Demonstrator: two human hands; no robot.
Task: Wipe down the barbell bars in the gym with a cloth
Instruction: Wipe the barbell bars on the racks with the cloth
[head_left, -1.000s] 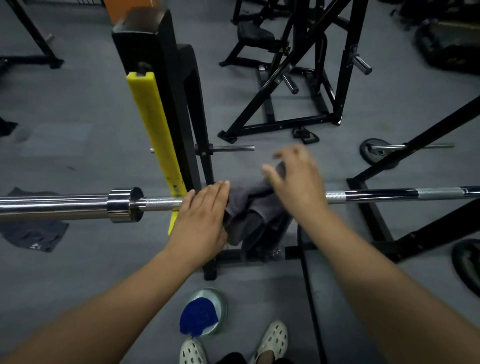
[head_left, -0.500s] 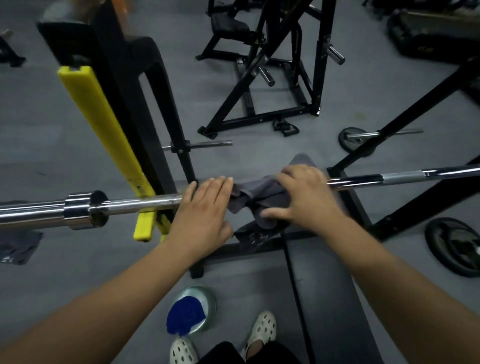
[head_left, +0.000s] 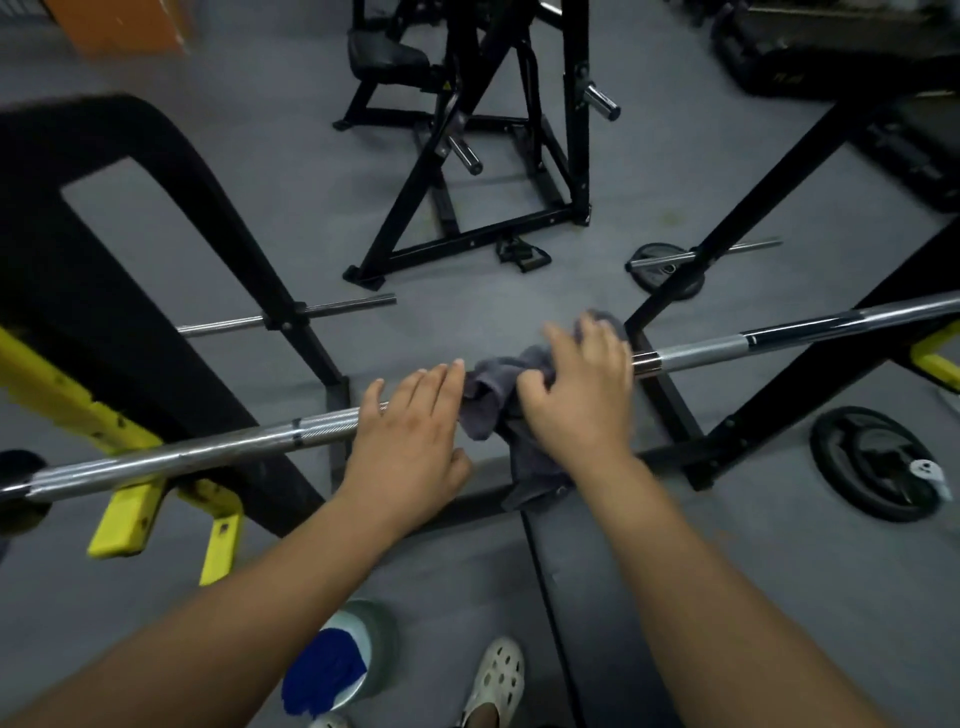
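A grey gym floor (head_left: 467, 291) fills the frame, crowded with black steel. The biggest piece is the rack (head_left: 62, 291) on the left, with yellow hooks at lower left, and a second black frame (head_left: 467, 208) stands at top centre. The bar (head_left: 208, 450) runs across the middle of the frame, rising from the left edge to the right edge, chrome with knurled bands. A plate (head_left: 872, 462) lies flat on the floor at right.

The cloth (head_left: 491, 400), grey and bunched, is draped over the bar at centre frame, with a tail hanging below. The right hand (head_left: 582, 395) sits on top of it, fingers curled over the bundle and thumb tucked in, gripping cloth and bar together. The left hand (head_left: 410, 441) lies on the bar just left of the cloth, fingers straight and together, fingertips touching the fabric; it holds nothing (it looks like a steadying hand). At bottom centre stand a tub (head_left: 363, 639) with something blue in it and a pale shoe (head_left: 493, 670).

The step in hand looks like wiping the bar's middle stretch. The next move probably calls for sliding the gripped cloth along the knurling toward the right, with the cloth wrapped round the bar and the left hand bracing against roll.

No writing can be read: a small yellow sticker on the far frame is too tiny.
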